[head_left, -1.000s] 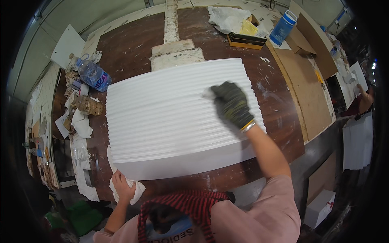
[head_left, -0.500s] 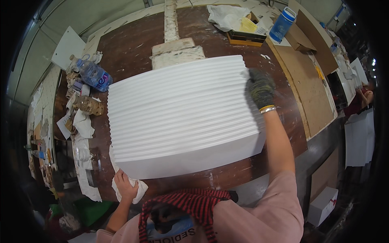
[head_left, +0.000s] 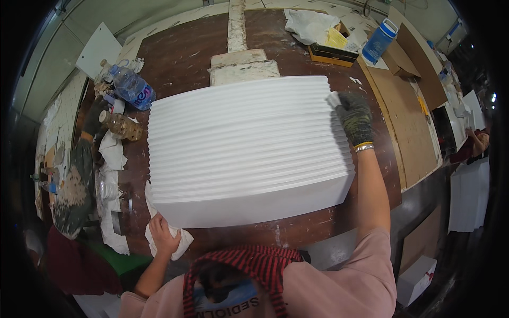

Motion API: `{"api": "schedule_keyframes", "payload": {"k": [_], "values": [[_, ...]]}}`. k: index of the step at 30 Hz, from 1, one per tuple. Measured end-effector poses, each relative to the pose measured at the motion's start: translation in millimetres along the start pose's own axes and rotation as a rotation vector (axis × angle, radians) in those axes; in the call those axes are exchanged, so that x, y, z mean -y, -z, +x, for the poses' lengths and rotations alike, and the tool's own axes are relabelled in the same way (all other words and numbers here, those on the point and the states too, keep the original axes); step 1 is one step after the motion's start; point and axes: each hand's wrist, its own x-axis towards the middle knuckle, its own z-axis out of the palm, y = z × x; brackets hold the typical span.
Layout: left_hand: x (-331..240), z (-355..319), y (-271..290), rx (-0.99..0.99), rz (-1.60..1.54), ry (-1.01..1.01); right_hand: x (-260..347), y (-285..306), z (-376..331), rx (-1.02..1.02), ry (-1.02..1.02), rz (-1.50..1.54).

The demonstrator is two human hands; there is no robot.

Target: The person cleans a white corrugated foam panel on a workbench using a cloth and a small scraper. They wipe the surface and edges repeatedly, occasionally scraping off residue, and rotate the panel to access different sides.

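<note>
A broad white block with a ridged top (head_left: pixel 244 143) and a smooth front face (head_left: pixel 254 208) lies across the brown work table (head_left: pixel 180 50). At its right edge is my right hand (head_left: pixel 354 119), in a dark grey-green knitted glove with a yellow cuff. Its closed fingers hold a small white pad (head_left: pixel 333 99) against the block's end; the pad's kind is unclear. My bare left hand (head_left: pixel 163 235) is by the near left corner, fingers curled on a crumpled white cloth (head_left: pixel 183 244). Part of that cloth is hidden beneath the hand.
At left stand a clear plastic bottle (head_left: pixel 132 87) and a bottle with brownish contents (head_left: pixel 121 125). A co-worker's arm in a patterned sleeve (head_left: pixel 77 180) reaches in there. Beyond the block are pale slabs (head_left: pixel 241 71), a shallow box (head_left: pixel 333 54) and a blue bottle (head_left: pixel 379 41).
A co-worker's sleeved arm has come in at the left. My right hand is still at the block's right edge, with the white pad now showing. The whole view has shifted slightly.
</note>
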Motion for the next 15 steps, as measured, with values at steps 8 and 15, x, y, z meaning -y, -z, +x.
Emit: {"api": "schedule_keyframes", "payload": {"k": [8,15], "values": [[-4.3,0.4,5.6,0.018,-0.048,0.074,-0.2,2.3,-18.1,-0.289,0.005,-0.124],[-5.9,3.9,11.4,0.000,-0.048,0.046,31.0,-5.5,-43.0,-0.101,-0.141,0.217]]}}
